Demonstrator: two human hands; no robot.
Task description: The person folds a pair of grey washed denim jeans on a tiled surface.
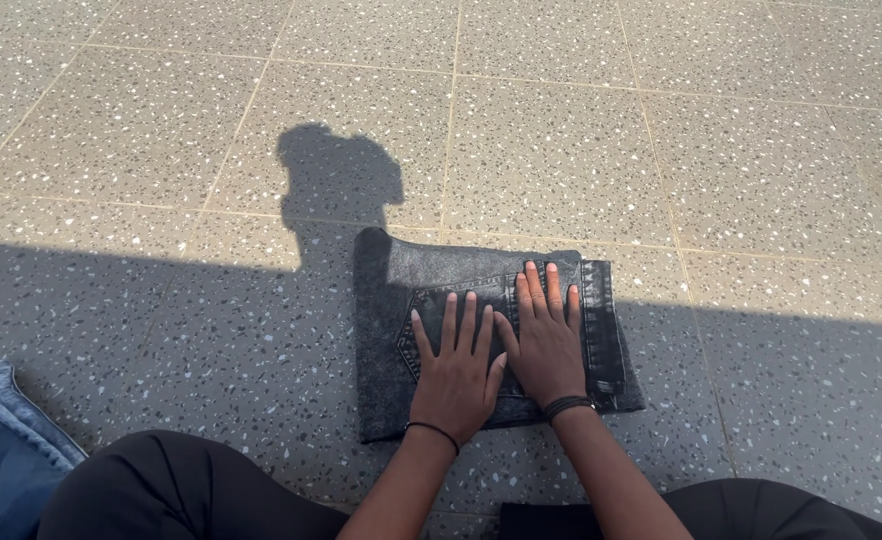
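Both hands lie flat, side by side, on the folded dark grey jeans (491, 330), which rest on the speckled tile floor (661, 150) just ahead of the person's knees. The left hand (454, 375) has its fingers spread over the back pocket; the right hand (546, 345) keeps its fingers pressed together (thumb tucked behind the left). Even pressure outward from the middle would likely flatten the fold best. A blue garment (1, 450) is cut off at the left edge, and the folded layers underneath are hidden.

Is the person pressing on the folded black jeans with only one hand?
No, both the left hand and the right hand lie flat, side by side, on the folded black jeans.
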